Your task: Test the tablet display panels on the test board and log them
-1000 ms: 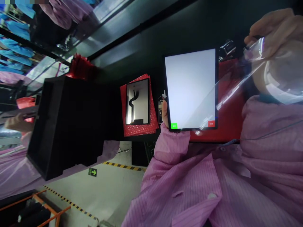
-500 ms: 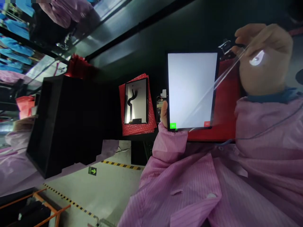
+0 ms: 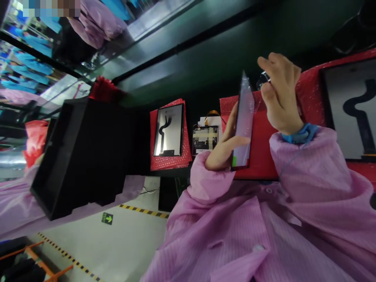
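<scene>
A lit tablet-sized screen [image 3: 243, 129] stands tilted nearly edge-on, with small green and red patches at its lower end. My left hand [image 3: 225, 145] grips it by the side, thumb across the lit face and fingers behind. Clear film seems to project past the screen's upper end; how far it is attached cannot be made out. To the right, my right hand [image 3: 280, 92] is raised apart from the screen, its fingers bent and spread from the thumb. A shiny metal piece [image 3: 263, 79] shows beside those fingers; contact is unclear.
Red bubble wrap [image 3: 263, 152] lies beneath my hands. An opened device with exposed circuitry [image 3: 205, 137] sits left of them. Panels with black ribbon cables lie at left [image 3: 172, 131] and far right [image 3: 337, 117]. A black bin [image 3: 79, 156] stands further left.
My left hand has turned the screen from facing me to nearly edge-on. My right hand has moved left and down; the clear film no longer stretches from the screen to it.
</scene>
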Action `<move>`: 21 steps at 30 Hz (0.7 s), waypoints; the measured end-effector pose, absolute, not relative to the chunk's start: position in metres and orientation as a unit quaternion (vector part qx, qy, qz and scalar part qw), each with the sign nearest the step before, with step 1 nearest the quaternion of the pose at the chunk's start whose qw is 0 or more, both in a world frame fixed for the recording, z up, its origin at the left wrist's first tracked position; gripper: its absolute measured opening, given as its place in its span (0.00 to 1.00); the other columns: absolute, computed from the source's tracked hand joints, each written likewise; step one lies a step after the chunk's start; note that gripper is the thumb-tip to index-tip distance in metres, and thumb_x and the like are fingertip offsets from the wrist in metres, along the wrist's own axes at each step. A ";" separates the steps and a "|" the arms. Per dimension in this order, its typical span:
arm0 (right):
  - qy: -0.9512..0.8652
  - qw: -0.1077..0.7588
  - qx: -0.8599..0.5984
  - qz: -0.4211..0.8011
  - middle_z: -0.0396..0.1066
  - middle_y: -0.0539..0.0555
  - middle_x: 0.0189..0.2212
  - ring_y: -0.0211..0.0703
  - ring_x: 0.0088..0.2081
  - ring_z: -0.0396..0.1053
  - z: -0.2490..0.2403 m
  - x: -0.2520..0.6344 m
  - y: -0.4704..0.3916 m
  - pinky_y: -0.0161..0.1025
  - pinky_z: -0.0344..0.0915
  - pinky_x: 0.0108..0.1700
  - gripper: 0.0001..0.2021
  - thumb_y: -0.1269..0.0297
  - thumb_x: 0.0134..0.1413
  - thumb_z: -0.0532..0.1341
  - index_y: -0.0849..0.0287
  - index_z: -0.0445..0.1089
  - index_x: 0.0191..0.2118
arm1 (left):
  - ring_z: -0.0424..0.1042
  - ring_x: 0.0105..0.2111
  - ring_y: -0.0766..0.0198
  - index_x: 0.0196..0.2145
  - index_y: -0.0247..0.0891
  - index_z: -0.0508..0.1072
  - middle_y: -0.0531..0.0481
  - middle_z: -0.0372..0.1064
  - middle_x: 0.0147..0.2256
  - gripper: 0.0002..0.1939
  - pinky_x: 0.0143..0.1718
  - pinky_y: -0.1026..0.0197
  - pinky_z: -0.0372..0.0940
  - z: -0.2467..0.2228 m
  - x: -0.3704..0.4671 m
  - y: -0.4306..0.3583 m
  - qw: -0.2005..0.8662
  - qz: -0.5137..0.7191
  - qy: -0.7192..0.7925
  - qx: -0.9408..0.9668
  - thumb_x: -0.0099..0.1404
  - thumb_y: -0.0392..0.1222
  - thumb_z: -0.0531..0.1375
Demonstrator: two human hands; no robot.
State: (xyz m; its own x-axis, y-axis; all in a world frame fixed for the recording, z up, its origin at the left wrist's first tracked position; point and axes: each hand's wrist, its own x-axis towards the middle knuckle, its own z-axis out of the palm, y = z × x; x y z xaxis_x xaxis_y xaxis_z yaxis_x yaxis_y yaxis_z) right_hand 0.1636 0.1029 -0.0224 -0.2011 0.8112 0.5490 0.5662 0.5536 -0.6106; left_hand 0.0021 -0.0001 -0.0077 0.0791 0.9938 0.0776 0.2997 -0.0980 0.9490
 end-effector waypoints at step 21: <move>-0.773 0.477 -0.392 0.144 0.52 0.41 0.73 0.52 0.71 0.51 -0.018 0.161 0.084 0.57 0.55 0.70 0.31 0.40 0.71 0.39 0.40 0.79 0.51 | 0.63 0.63 0.42 0.61 0.42 0.70 0.35 0.54 0.68 0.20 0.61 0.36 0.68 -0.114 -0.045 -0.076 -0.071 0.269 0.714 0.643 0.73 0.43 0.57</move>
